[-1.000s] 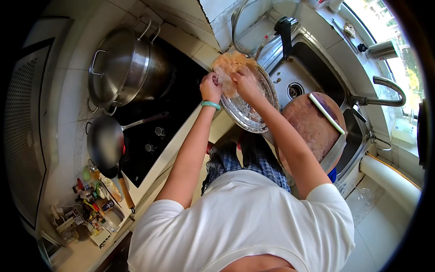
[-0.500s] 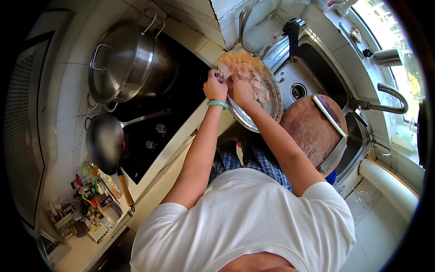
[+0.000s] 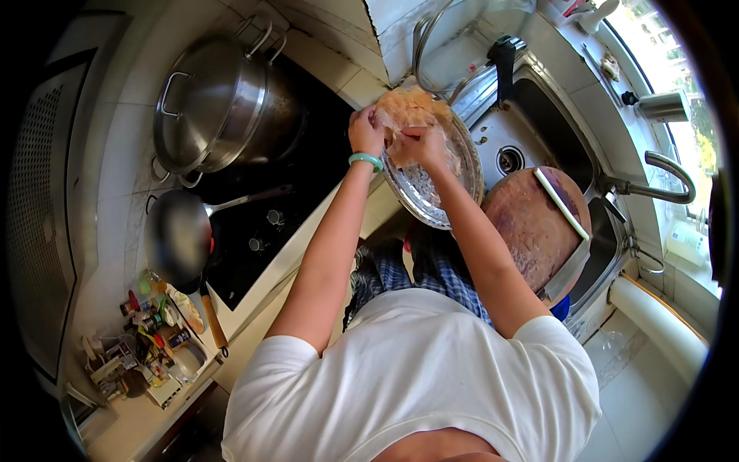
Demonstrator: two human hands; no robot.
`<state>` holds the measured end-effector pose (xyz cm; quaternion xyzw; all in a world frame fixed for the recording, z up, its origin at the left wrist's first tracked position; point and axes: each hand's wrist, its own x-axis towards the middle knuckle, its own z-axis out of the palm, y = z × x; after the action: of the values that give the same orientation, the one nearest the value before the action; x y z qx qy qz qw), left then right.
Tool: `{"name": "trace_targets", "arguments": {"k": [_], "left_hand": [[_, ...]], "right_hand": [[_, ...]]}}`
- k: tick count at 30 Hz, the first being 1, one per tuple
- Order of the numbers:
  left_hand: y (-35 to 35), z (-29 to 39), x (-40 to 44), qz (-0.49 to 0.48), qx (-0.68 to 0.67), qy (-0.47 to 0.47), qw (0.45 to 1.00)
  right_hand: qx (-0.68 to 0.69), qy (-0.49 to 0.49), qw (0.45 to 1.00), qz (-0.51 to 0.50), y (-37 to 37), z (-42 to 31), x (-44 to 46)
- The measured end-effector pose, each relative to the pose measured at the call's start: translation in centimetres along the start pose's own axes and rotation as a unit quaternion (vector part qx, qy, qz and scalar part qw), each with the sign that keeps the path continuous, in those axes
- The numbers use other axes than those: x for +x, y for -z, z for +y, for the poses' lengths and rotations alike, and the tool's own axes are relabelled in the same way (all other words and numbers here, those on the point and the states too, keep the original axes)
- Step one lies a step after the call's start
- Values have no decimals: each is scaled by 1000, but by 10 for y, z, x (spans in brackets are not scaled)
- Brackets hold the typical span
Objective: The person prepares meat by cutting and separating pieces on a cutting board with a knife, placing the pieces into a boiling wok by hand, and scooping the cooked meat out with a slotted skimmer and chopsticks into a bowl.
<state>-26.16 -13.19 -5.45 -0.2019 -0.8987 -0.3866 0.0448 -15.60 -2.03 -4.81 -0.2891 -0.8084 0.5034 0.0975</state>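
A round metal tray (image 3: 467,179) stands between the stove and the sink, with pale orange, translucent pieces (image 3: 414,106) heaped toward its far side. My left hand (image 3: 366,131), below a green bangle, is closed at the tray's left edge against the pieces. Close beside it, my right hand (image 3: 422,146) is pinched over the pieces, its fingers near those of my left hand. Both hands seem to grip part of this thin, pale food, though the fingertips are partly hidden.
A large lidded steel pot (image 3: 219,104) and a dark pan (image 3: 178,237) stand at the stove on the left. A round chopping board (image 3: 531,219) with a cleaver (image 3: 568,271) lies over the sink (image 3: 539,115). Bottles and small items (image 3: 158,335) crowd the lower-left counter.
My right hand has moved back from the pieces, then shifted slightly right of my left hand. My left hand stays at the tray's left edge. The whole view has shifted a little.
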Motion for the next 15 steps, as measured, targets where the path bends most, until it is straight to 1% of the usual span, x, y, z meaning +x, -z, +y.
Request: {"name": "trace_targets", "arguments": {"k": [1,2,3,4,5,6,7,8,10,11,12,13,14,15], "left_hand": [[-1,3,3,-1,-7,0,1000],[0,5,5,-1,21,7,1000],[0,7,7,1,20,6,1000],[0,8,9,27,-15,6,1000],[0,10,10,53,-51,5,997],[4,18,9,54,-53,5,997],[12,30,5,-13,-69,25,997],[20,40,0,-79,-85,45,992],[22,48,-18,-123,-68,76,987],[19,46,-26,-139,-72,90,984],[21,47,-28,-139,-72,90,984],[21,50,-30,-135,-63,114,982],[22,52,-31,-130,-53,138,980],[20,50,-32,-130,-53,138,980]], "right_hand": [[19,-14,1000,-13,1,2,3],[19,-11,1000,-12,1,4,5],[48,-50,997,-16,2,4,7],[75,-89,993,-20,5,4,8],[74,-88,993,-19,4,11,9],[151,-105,982,-38,1,22,12],[228,-121,964,-57,1,24,13],[227,-121,965,-57,1,27,12],[262,-91,960,-38,7,23,6],[262,-92,960,-38,8,22,5],[204,-62,976,-39,8,20,6],[144,-34,988,-39,9,19,6],[143,-34,988,-39,11,18,5],[130,-28,990,-45,13,14,4]]}}
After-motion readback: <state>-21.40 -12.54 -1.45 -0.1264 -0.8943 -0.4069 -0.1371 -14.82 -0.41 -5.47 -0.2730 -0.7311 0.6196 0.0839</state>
